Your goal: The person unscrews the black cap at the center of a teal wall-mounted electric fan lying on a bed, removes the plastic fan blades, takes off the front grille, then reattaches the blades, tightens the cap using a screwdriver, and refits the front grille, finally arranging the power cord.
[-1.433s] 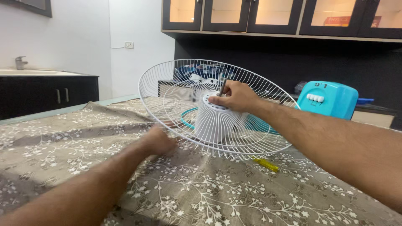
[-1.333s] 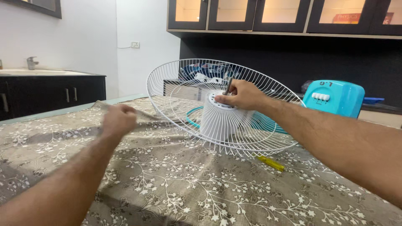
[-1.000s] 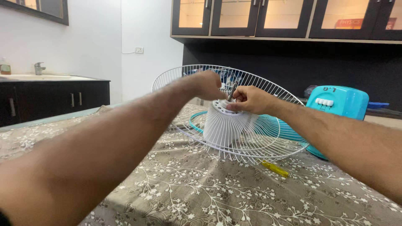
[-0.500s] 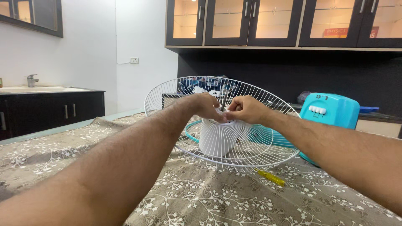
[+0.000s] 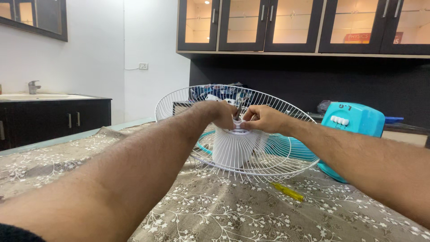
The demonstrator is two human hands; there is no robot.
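Fan guard (image 5: 268, 157), white wire, lies on desk (image 5: 215, 210); left hand (image 5: 221, 114) and right hand (image 5: 264, 118) together, pinching its white hub (image 5: 233, 150).

One white wire fan guard (image 5: 237, 130) with one white motor housing (image 5: 233, 152) stands on the surface, met by two hands, left (image 5: 222, 114) and right (image 5: 264, 118). Beside it lie one yellow screwdriver (image 5: 288, 192) and one turquoise fan base (image 5: 354, 122). Behind are one sink tap (image 5: 32, 86) and one wall socket (image 5: 143, 66).
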